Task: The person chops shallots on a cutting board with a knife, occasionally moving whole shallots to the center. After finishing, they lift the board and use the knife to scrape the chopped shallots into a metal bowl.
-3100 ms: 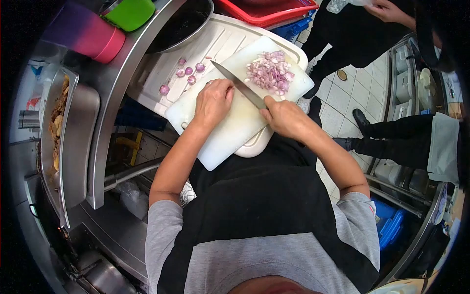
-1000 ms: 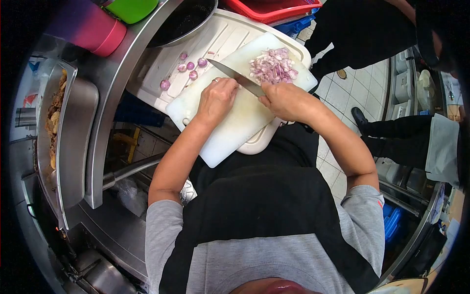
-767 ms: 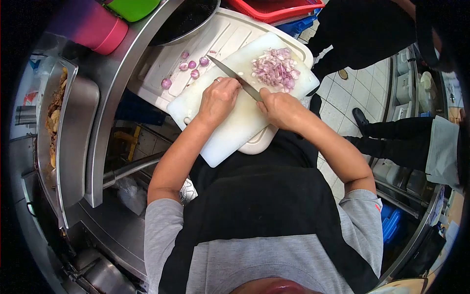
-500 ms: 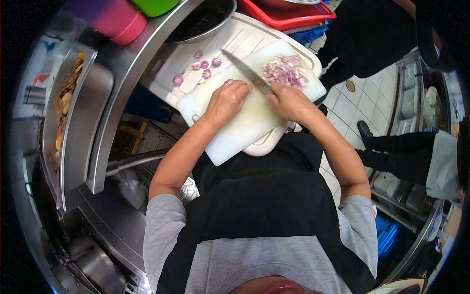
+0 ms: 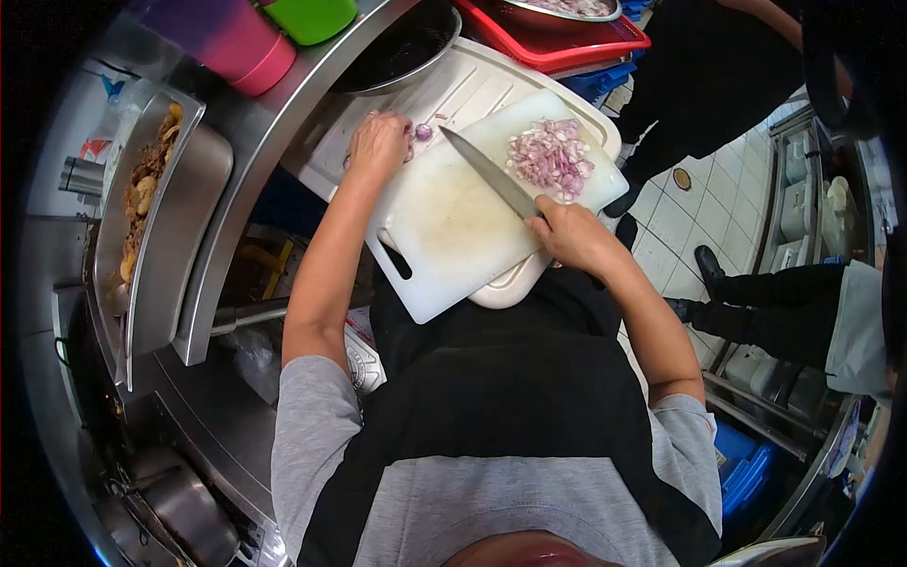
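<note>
My right hand (image 5: 567,231) is closed round the handle of a large knife (image 5: 491,174), whose blade lies over the white cutting board (image 5: 453,227) with its tip pointing up and left. Chopped shallots (image 5: 550,159) form a pile on the board's right part. My left hand (image 5: 380,144) is over the whole shallots on the cream tray lid (image 5: 491,71), beyond the board's upper left edge. Its fingertips are partly hidden, and what they hold, if anything, cannot be made out. One whole shallot (image 5: 423,132) shows just right of that hand.
A dark metal bowl (image 5: 402,47) stands at the lid's far left. Behind are a red tray (image 5: 548,59) and a bowl of cut shallots (image 5: 576,8). Steel pans with food (image 5: 142,194) line the left. Two people in dark clothes stand at the right.
My left hand has moved from the board up and left to the whole shallots. The knife has shifted slightly down, away from the chopped pile, still in my right hand.
</note>
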Demonstrator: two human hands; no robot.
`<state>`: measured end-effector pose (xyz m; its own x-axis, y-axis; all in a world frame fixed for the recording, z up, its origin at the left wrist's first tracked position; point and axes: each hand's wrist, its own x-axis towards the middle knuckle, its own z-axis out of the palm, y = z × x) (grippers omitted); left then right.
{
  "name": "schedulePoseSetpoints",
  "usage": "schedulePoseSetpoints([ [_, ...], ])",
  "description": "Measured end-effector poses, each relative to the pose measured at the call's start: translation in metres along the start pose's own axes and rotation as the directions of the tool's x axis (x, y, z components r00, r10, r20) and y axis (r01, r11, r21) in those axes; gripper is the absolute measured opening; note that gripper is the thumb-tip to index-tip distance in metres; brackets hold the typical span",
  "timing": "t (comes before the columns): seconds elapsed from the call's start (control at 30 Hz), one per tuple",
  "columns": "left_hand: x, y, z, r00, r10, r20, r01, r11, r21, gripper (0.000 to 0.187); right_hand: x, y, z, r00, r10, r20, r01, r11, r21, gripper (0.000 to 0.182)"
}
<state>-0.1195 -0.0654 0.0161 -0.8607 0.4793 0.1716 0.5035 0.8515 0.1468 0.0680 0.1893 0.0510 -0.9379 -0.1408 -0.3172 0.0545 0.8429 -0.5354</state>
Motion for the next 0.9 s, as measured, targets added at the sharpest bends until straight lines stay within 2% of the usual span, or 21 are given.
schedulePoseSetpoints([
  [0.07,0.000,0.005,0.000,0.993,-0.003,-0.117,0.001,1.000,-0.015,0.024,0.003,0.014,-0.004,0.998,0.007,-0.061,-0.009,0.999,-0.038,0.032],
  [0.1,-0.002,0.013,-0.002,0.993,0.004,-0.117,-0.006,1.000,-0.019,0.024,0.003,0.020,-0.007,0.995,0.036,-0.097,-0.039,0.999,-0.030,0.032],
  [0.17,-0.014,0.038,-0.005,0.980,-0.005,-0.199,-0.057,0.951,-0.304,0.024,0.000,0.020,-0.015,0.987,0.105,-0.121,-0.107,0.994,-0.005,0.029],
  [0.23,-0.028,0.061,0.006,0.989,0.094,-0.110,-0.138,0.846,-0.514,0.025,-0.003,0.016,-0.014,0.986,0.084,-0.145,-0.094,0.993,-0.064,0.028],
  [0.27,-0.034,0.073,0.014,0.985,0.152,-0.082,-0.173,0.825,-0.539,0.026,-0.005,0.014,-0.013,0.983,0.061,-0.171,-0.083,0.989,-0.123,0.027],
  [0.3,-0.040,0.086,0.014,0.976,0.207,-0.066,-0.210,0.827,-0.521,0.025,-0.007,0.012,-0.010,0.983,0.068,-0.173,-0.090,0.989,-0.120,0.027],
  [0.37,-0.048,0.096,0.016,0.962,0.268,-0.045,-0.253,0.822,-0.511,0.024,-0.011,0.008,-0.004,0.975,-0.056,-0.215,0.015,0.982,-0.188,0.025],
  [0.43,-0.051,0.098,0.019,0.946,0.258,-0.194,-0.323,0.787,-0.526,0.021,-0.011,0.006,0.000,0.978,-0.059,-0.198,0.021,0.982,-0.188,0.024],
  [0.53,-0.055,0.098,0.019,0.956,0.226,-0.186,-0.291,0.811,-0.507,0.020,-0.006,0.008,0.001,0.973,-0.109,-0.205,0.056,0.967,-0.247,0.023],
  [0.8,-0.052,0.101,0.018,0.965,0.208,-0.156,-0.260,0.821,-0.509,0.019,0.001,-0.005,-0.022,0.981,-0.184,-0.059,0.150,0.918,-0.368,0.023],
  [0.83,-0.052,0.102,0.018,0.970,0.196,-0.146,-0.244,0.825,-0.510,0.019,0.004,-0.002,-0.016,0.982,-0.181,-0.058,0.147,0.918,-0.369,0.023],
  [0.9,-0.052,0.101,0.020,0.968,0.195,-0.160,-0.250,0.824,-0.509,0.018,0.011,0.004,0.001,0.970,-0.182,-0.162,0.125,0.942,-0.312,0.023],
])
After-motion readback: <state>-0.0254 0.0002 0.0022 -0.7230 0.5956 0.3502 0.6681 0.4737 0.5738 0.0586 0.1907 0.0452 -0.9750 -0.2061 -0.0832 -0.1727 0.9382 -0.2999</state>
